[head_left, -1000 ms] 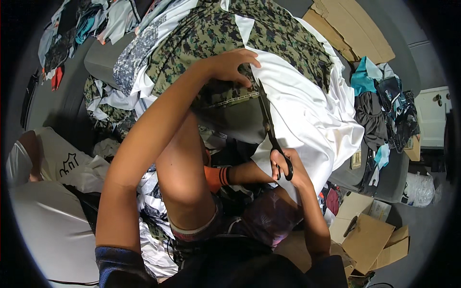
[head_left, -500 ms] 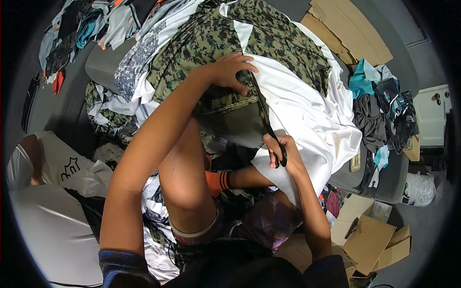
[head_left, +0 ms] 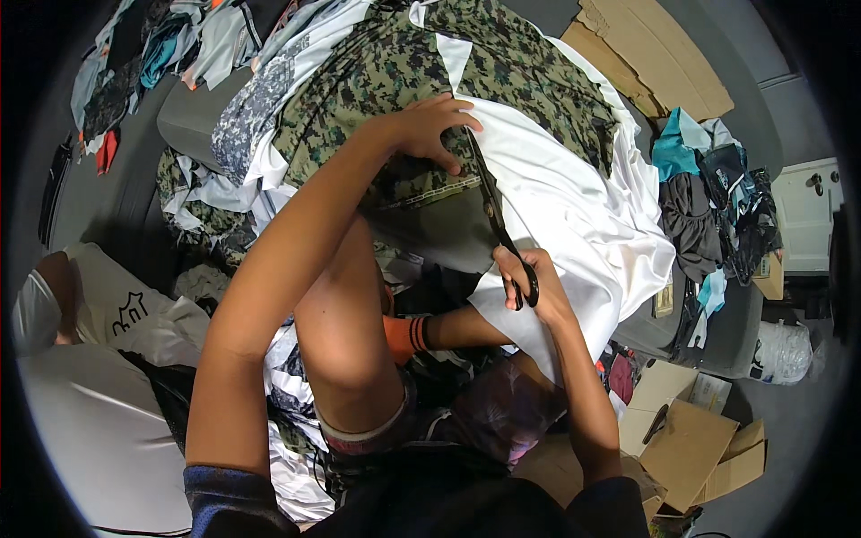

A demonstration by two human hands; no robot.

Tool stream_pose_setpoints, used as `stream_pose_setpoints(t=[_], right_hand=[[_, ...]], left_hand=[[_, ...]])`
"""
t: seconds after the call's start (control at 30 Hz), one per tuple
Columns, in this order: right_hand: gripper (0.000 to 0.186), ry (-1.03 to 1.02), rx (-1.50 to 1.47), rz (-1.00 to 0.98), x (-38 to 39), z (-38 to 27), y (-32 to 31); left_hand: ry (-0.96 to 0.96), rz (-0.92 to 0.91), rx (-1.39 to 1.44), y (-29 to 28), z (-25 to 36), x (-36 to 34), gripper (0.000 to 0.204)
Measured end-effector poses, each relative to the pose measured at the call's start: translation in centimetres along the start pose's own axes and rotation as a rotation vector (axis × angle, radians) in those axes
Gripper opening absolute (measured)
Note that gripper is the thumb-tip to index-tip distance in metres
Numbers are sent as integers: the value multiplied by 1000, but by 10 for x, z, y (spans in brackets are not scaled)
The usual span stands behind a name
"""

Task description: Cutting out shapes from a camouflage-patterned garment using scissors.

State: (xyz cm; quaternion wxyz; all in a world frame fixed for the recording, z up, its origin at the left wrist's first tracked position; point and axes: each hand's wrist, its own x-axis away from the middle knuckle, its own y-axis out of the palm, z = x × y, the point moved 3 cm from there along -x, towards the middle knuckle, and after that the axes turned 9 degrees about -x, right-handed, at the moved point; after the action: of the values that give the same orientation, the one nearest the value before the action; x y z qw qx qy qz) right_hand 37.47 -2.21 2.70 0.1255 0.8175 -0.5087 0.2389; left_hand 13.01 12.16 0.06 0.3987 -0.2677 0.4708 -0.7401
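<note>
The right hand [head_left: 529, 282] grips the scissors [head_left: 498, 224], blades on the fabric [head_left: 556, 193] over the lap. The left hand [head_left: 430, 125] presses the fabric flat beside the blades. It looks thin, soft and slippery, so hold it taut near the cut.

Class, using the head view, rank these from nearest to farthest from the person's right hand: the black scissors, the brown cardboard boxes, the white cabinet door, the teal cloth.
1. Black scissors: held in the right hand.
2. Brown cardboard boxes: lower right, on the floor.
3. Teal cloth: upper right, on the clothes pile.
4. White cabinet door: far right edge.

The boxes and the cloth are fairly close to call.
</note>
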Motion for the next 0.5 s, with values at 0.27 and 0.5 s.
stream_pose_setpoints(t=[0.27, 0.5], right_hand=[[46, 39, 35, 57, 2, -2, 3], [47, 18, 11, 54, 2, -1, 2]], left_hand=[[-37, -16, -28, 0, 1, 1, 80], [-29, -18, -38, 0, 0, 0, 81]])
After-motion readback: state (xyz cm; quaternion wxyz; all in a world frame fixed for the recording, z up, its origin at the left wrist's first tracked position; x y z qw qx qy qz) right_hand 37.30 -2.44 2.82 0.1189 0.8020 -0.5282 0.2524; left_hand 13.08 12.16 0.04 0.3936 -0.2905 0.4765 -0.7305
